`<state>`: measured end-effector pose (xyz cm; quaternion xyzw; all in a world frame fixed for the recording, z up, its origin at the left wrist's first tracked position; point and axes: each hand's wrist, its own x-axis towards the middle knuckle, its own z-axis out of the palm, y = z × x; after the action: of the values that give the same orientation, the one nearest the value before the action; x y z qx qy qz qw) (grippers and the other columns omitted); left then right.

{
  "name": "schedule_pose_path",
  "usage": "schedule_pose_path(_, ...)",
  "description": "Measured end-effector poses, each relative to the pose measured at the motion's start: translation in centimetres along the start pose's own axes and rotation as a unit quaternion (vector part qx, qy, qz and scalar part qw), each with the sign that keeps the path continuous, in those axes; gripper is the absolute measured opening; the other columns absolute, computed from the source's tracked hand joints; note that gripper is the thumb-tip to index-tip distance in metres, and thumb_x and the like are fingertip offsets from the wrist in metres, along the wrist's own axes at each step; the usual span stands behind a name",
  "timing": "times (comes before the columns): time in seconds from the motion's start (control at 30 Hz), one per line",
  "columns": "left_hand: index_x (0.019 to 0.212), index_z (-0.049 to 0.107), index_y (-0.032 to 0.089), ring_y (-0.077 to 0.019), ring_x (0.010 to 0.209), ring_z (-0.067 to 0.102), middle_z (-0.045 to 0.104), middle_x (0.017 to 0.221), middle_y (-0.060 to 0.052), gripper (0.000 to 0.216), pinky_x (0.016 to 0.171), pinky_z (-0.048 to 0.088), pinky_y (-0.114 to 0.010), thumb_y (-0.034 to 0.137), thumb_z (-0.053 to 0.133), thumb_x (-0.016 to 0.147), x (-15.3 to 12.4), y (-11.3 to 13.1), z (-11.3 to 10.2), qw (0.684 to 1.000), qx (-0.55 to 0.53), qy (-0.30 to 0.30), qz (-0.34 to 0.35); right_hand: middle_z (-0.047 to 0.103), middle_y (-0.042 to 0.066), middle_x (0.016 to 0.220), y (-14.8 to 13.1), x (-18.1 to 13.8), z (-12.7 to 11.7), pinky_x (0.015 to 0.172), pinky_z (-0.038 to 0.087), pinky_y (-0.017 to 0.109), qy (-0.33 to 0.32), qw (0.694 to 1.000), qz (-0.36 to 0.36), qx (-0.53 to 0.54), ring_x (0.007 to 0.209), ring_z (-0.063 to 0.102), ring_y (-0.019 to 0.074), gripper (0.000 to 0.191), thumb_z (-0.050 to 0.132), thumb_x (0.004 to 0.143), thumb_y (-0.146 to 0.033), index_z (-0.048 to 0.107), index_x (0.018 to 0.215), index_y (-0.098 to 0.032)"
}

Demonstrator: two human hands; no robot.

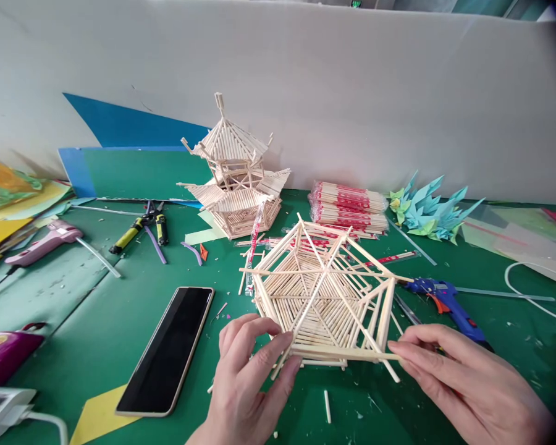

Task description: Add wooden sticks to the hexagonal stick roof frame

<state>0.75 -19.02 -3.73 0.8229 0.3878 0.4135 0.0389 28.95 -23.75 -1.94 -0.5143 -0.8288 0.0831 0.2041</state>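
Note:
In front of me stands a hexagonal frame of pale wooden sticks [312,309], with a slatted floor and long sticks crossing over its top. A wooden stick [343,353] lies along its near upper edge. My left hand [257,371] pinches the left end of this stick at the frame's near left corner, thumb and forefinger closed. Just past the near right corner, my right hand [467,377] has its fingertips closed on the stick's other end. Behind the frame is a finished-looking stick pagoda [231,173] with a pointed roof.
Right of the frame lies a blue glue gun [449,303]; bundled wrapped chopsticks [347,207] and blue paper leaves [430,210] are behind. On the left are a phone [169,349], pliers [143,228] and a pink glue gun [49,244]. A short stick [327,406] lies in front.

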Motion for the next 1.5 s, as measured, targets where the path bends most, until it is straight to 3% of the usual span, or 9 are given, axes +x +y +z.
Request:
schedule_pose_path(0.77,0.095,0.061,0.016,-0.0186,0.083,0.055,0.055,0.09,-0.007,0.023,0.071,0.047,-0.034,0.003,0.058,0.077,0.0,0.0,0.1,1.0,0.003,0.008,0.012,0.06,0.004,0.097,-0.2,0.3,-0.6,0.067,0.051,0.018,0.012,1.0,-0.017,-0.018,0.077,0.064,0.0109,0.022,0.051,0.088,-0.017,0.06,0.107,-0.023)
schedule_pose_path(1.27,0.099,0.061,0.014,-0.0237,0.089,0.052,0.056,0.096,-0.01,0.021,0.076,0.041,-0.039,0.009,0.06,0.079,0.2,-0.3,-0.1,0.998,0.035,-0.005,0.053,0.059,0.005,0.094,-1.1,1.2,-1.4,0.064,0.046,0.023,-0.011,0.999,0.03,0.014,0.073,0.058,0.0117,0.021,0.046,0.091,-0.017,0.063,0.103,-0.022)
schedule_pose_path(1.4,0.102,0.062,0.02,-0.026,0.094,0.052,0.061,0.1,-0.009,0.022,0.079,0.036,-0.041,0.014,0.059,0.081,0.4,0.5,0.2,0.995,0.068,-0.017,0.064,0.059,0.005,0.093,-1.3,1.5,-1.7,0.063,0.046,0.023,-0.01,0.999,0.032,0.012,0.072,0.056,0.0113,0.022,0.045,0.092,-0.019,0.065,0.1,-0.022)
schedule_pose_path(1.5,0.096,0.064,0.023,-0.0241,0.092,0.054,0.068,0.093,-0.004,0.016,0.08,0.033,-0.039,0.015,0.055,0.085,1.0,1.9,0.9,0.995,0.083,0.006,0.058,0.058,0.005,0.091,-1.4,1.6,-1.8,0.063,0.045,0.023,-0.012,0.999,0.04,0.013,0.073,0.054,0.0118,0.021,0.044,0.092,-0.019,0.065,0.098,-0.022)
